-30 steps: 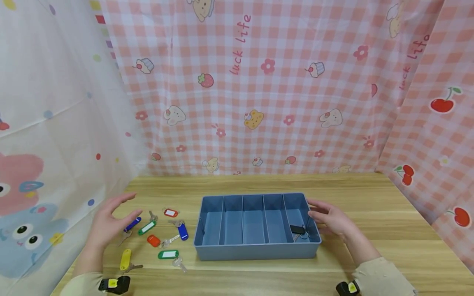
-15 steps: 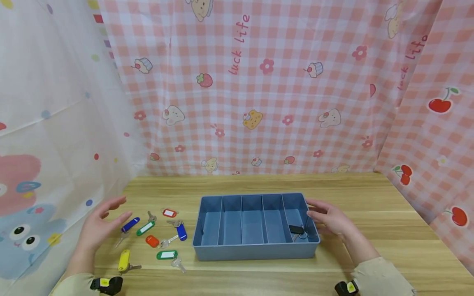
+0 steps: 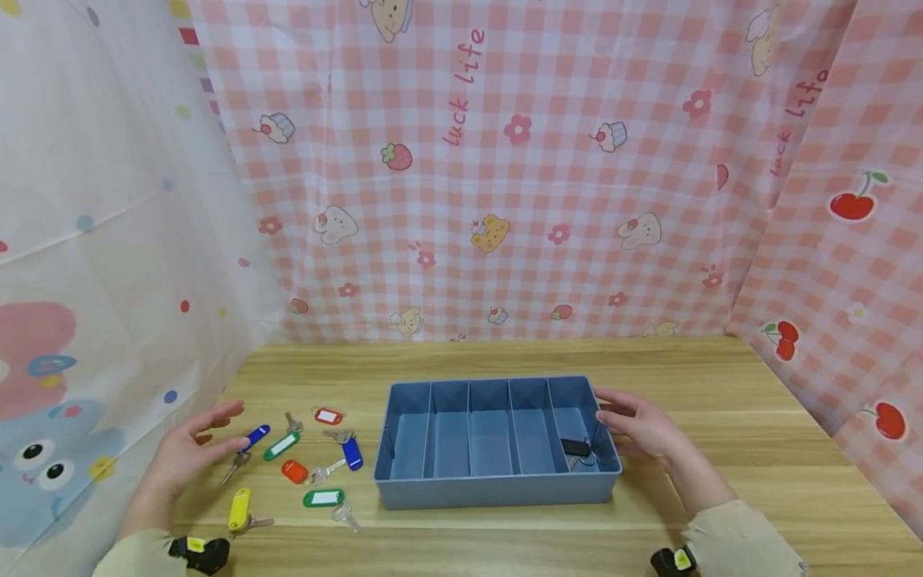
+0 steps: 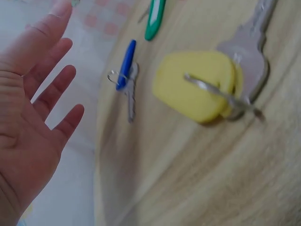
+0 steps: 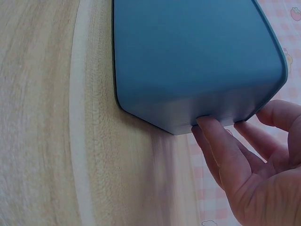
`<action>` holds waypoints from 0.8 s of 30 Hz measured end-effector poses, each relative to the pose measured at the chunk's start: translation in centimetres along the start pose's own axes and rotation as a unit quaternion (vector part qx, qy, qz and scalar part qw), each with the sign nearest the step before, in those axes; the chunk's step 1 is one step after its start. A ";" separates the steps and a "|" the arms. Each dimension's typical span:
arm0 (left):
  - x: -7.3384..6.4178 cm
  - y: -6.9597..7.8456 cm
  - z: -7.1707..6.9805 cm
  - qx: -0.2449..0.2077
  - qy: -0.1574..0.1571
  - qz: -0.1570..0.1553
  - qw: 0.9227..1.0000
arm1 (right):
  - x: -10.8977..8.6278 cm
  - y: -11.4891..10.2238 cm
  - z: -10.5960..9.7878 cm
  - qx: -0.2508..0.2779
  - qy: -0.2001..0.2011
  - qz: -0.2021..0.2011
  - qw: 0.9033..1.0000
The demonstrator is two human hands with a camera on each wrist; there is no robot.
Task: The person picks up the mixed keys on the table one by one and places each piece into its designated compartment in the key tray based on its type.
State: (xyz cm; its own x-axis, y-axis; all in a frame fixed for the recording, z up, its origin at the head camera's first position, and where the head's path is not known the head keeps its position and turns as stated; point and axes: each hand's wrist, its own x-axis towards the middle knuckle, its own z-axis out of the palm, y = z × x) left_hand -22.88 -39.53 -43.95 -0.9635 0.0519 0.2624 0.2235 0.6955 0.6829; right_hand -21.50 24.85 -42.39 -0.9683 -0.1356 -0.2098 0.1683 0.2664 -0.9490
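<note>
My left hand (image 3: 183,457) hovers at the left, fingers apart and holding nothing. In the head view its thumb overlaps the end of a blue key tag (image 3: 256,437) with a key; the left wrist view shows this blue tag (image 4: 127,63) apart from the hand. A yellow key tag (image 3: 239,510) with its key lies nearer the front. At the right, my right hand (image 3: 638,425) rests its fingers against the end wall of a blue-grey divided box (image 3: 497,492). The fingertips (image 5: 205,120) touch the outer wall, with the thumb by the rim. A black key tag (image 3: 574,447) lies in the rightmost compartment.
Other tagged keys lie left of the box: a green tag (image 3: 281,445), a red tag (image 3: 328,417), an orange-red tag (image 3: 294,471), another blue tag (image 3: 352,453) and a front green tag (image 3: 324,498). Printed curtains (image 3: 447,184) stand behind and beside the wooden table (image 3: 505,541).
My left hand has moved left and slightly down, away from above the tags, then toward the blue key tag. The right hand stays at the box. The whole view has shifted slightly.
</note>
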 end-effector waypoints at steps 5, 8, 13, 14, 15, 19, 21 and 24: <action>-0.2 -0.9 0.2 -0.001 -0.019 -0.027 0.999 | 0.0 0.0 0.0 -0.003 0.003 0.001 1.000; -0.4 -1.2 0.2 -0.010 -0.035 -0.049 0.998 | 0.0 0.1 0.0 -0.003 0.001 -0.001 1.000; -0.8 -1.4 0.3 -0.020 -0.044 -0.066 0.997 | 0.0 0.1 0.0 0.001 0.000 0.000 1.000; -0.8 -1.5 0.3 -0.023 -0.042 -0.067 0.997 | 0.0 0.1 0.1 0.002 0.000 0.001 1.000; -0.8 -1.6 0.3 -0.025 -0.041 -0.065 0.997 | 0.0 0.1 0.1 0.005 0.003 0.004 1.000; -0.8 -2.0 0.6 -0.022 -0.035 -0.061 0.997 | 0.0 0.1 0.2 0.007 0.005 0.009 1.000; -0.8 -2.3 0.7 -0.012 -0.033 -0.059 0.998 | 0.0 0.0 0.2 0.007 0.005 0.009 1.000; -0.7 -2.6 0.8 0.003 -0.031 -0.052 0.998 | 0.0 0.0 0.1 0.003 0.003 0.004 1.000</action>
State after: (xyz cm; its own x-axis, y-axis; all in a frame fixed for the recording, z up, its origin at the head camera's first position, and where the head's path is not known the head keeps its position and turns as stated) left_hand -22.94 -40.80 -46.44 -0.9889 0.0236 0.1467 0.1207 0.7040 0.6999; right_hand -21.44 24.75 -42.40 -0.9678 -0.1280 -0.2165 0.1776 0.2620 -0.9486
